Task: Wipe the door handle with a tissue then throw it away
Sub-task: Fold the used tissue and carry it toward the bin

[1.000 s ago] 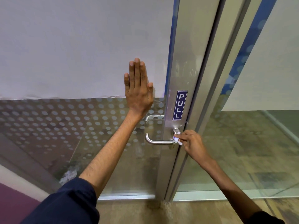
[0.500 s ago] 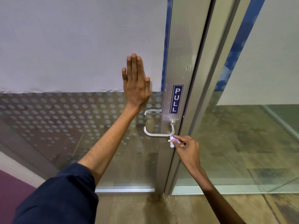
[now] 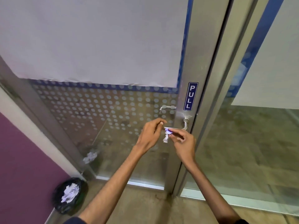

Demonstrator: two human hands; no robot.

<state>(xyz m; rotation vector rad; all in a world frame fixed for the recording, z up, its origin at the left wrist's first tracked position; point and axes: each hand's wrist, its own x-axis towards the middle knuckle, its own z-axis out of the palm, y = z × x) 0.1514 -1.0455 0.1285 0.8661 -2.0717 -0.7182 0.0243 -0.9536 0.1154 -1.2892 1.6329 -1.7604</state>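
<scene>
A silver lever door handle (image 3: 185, 124) juts from the metal door frame (image 3: 199, 65), under a blue PULL sticker (image 3: 191, 96). My right hand (image 3: 183, 143) pinches a small crumpled white tissue (image 3: 166, 136) just left of and below the handle's bend. My left hand (image 3: 150, 134) sits beside it, fingers curled toward the tissue's upper end, and I cannot tell whether they touch it. The handle's horizontal bar is mostly hidden behind both hands. A bin with a black bag (image 3: 69, 195) holding white crumpled paper stands on the floor at lower left.
The glass door (image 3: 97, 110) has a dotted frosted band and a white sheet above. A purple wall (image 3: 24, 159) lies at left. Crumpled paper (image 3: 90, 156) shows behind the glass. A second glass panel (image 3: 250, 143) stands to the right.
My left hand came off the glass and dropped down to the tissue. My right hand with the tissue shifted a little left under the handle. The view tilted down, bringing the bin into sight.
</scene>
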